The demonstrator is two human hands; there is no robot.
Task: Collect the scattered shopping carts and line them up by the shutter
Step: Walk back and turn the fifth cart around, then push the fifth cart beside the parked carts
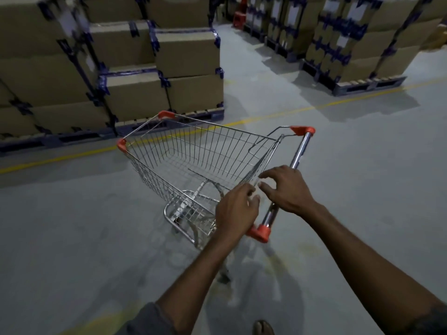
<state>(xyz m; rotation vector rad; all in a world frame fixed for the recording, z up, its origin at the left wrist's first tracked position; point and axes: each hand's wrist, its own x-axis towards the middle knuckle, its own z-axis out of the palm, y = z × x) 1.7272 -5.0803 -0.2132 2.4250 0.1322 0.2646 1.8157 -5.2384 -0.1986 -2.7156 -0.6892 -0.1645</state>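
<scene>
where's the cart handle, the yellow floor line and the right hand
cart handle (pixel 300 151), head view, on the upper half of the bare chrome bar
yellow floor line (pixel 60 158), head view, on its left stretch
right hand (pixel 289 189), head view, on the back of the hand

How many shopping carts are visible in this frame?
1. The shopping cart stands mid-aisle on the floor, just ahead of the left hand and right hand at its handle end. Others may be out of view.

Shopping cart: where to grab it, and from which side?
Grip the chrome handle bar between its orange end caps, coming from the rear, over the top. It is a round bar spanning the rear, probably easiest to wrap; the basket is only thin wire.
</scene>
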